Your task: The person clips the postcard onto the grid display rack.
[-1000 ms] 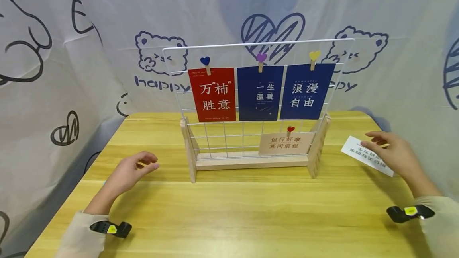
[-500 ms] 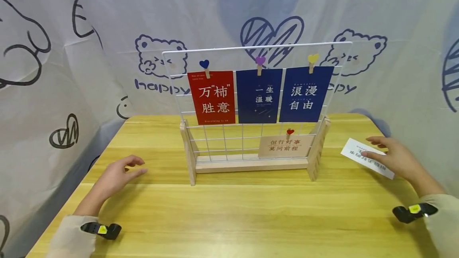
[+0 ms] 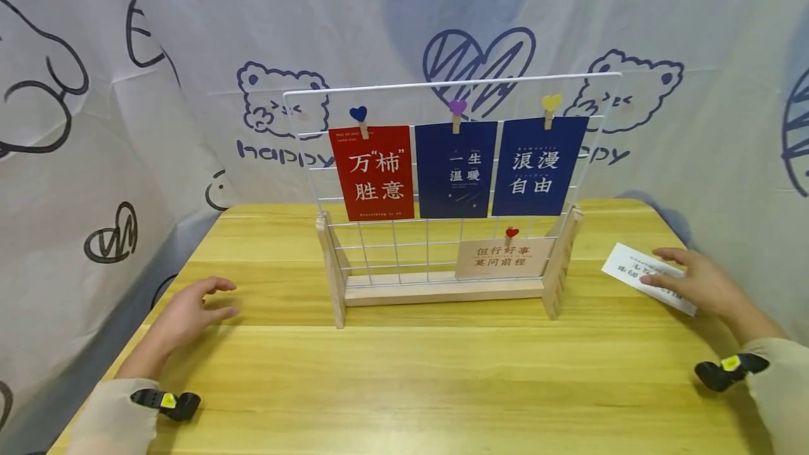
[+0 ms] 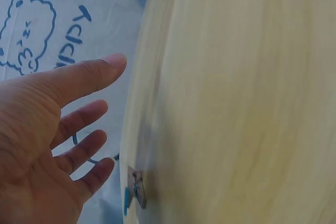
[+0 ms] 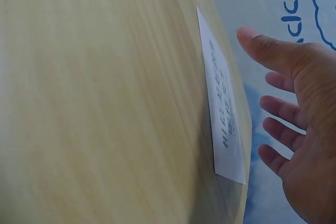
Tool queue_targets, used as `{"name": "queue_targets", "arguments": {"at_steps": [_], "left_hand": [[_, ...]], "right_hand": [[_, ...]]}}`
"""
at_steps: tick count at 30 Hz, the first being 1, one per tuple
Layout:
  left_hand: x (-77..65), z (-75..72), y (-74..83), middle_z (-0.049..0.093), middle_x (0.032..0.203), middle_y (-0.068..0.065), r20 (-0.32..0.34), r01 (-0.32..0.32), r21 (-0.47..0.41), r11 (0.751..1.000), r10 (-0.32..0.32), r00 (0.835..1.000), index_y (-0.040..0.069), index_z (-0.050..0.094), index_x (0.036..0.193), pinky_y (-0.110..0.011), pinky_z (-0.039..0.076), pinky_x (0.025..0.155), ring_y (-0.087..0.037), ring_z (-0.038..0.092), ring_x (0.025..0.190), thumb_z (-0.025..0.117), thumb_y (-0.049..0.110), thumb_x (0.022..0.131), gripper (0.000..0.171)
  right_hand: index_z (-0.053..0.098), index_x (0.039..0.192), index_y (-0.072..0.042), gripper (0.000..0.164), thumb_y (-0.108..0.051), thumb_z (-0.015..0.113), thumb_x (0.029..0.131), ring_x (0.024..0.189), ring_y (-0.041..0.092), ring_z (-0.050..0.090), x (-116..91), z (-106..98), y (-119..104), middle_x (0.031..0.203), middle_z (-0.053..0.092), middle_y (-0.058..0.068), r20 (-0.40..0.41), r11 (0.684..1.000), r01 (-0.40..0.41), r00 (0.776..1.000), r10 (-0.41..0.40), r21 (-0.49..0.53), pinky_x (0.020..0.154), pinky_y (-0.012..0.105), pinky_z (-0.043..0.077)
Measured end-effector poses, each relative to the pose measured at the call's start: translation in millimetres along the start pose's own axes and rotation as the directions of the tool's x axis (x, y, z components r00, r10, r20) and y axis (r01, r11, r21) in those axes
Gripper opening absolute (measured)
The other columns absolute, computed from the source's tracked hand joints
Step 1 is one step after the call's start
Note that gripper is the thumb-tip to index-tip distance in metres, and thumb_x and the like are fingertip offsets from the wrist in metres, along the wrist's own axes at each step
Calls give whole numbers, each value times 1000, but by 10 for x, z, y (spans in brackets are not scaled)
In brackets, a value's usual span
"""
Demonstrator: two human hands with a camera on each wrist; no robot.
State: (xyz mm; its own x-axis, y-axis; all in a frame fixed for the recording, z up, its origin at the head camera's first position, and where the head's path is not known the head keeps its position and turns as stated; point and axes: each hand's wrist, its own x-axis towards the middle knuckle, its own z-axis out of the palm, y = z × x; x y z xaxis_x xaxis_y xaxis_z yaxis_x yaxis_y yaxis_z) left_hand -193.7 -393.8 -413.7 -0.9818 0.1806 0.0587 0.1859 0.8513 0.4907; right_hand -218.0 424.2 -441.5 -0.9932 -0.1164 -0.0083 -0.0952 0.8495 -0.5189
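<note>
My left hand [image 3: 189, 311] hovers over the left part of the table, its fingers loosely bent and holding nothing. In the left wrist view, a small metallic piece with a blue part [image 4: 135, 188] lies at the table's edge below the fingers; in the head view the hand hides it. On the right, my right hand [image 3: 704, 283] hangs above a white card [image 3: 626, 265] with printed characters, thumb and fingers apart. The right wrist view shows the card [image 5: 219, 103] flat on the table, with a gap between it and the fingers.
A white wire grid rack [image 3: 404, 258] on a wooden base [image 3: 442, 291] stands mid-table. Heart clothespins hold a red card [image 3: 376, 174], two blue cards [image 3: 456, 195] [image 3: 537, 167] and a beige card [image 3: 499, 258] on it. A printed cloth [image 3: 379, 12] hangs behind.
My left hand has moved left and slightly down, away from the rack. The right hand has shifted slightly right and down over the white card. The rack and its cards stay put.
</note>
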Motion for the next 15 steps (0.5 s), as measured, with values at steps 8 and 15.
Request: {"name": "queue_targets", "arguments": {"at_steps": [8,15], "left_hand": [[-41,-16,-178,58,125,-29,-15,-21,31,999,21,1000,-4,60,123,-61,37,96,-50,46,120,79,25,84,52],[-86,-29,-303,56,125,-32,26,-27,55,998,25,999,-6,60,124,-62,37,97,-52,45,120,77,24,86,52]], "right_hand": [[30,144,14,92,-45,72,87,127,64,24,30,3,60,140,27,46,43,999,-31,999,32,-23,95,73,26],[25,145,15,100,-46,75,83,126,64,24,88,24,141,141,25,46,75,999,-36,996,38,-34,95,73,26]]}}
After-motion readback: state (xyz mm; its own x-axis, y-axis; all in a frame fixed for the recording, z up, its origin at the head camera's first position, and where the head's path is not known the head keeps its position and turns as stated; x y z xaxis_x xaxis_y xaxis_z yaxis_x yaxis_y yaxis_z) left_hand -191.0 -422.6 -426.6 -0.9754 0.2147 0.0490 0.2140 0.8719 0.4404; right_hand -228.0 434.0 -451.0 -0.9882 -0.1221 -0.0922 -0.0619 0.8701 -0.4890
